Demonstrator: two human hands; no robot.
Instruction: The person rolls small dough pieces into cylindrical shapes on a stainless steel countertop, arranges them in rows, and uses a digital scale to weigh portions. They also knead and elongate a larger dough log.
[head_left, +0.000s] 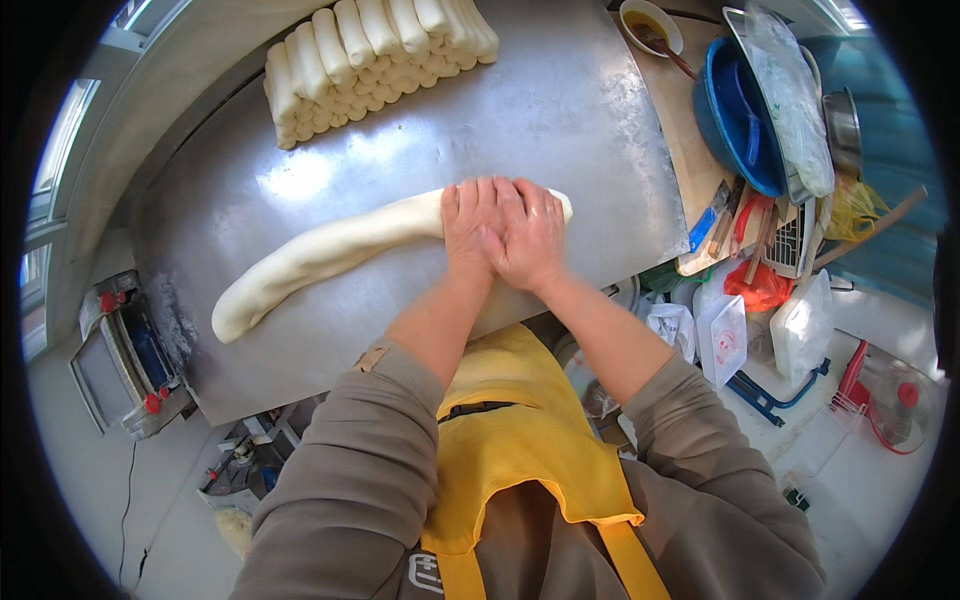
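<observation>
A long, thick roll of white dough (330, 247) lies in a slight curve across the metal worktop (592, 135). My left hand (474, 229) and my right hand (534, 240) rest side by side over its right part, the thumbs overlapping. Fingers of both hands curl over the far side of the roll, and the palms bear on it from above. A short rounded end of dough shows just beyond my right hand. Toward the far left of the worktop, many slim dough sticks (375, 64) are stacked in layers.
At right stand a bowl of brown liquid (651, 28), a blue basin (739, 105) and knives (709, 217) on a board. White plastic containers (721, 341) sit lower right. A machine with red knobs (135, 352) adjoins the worktop's left edge. My yellow apron (525, 442) meets the near edge.
</observation>
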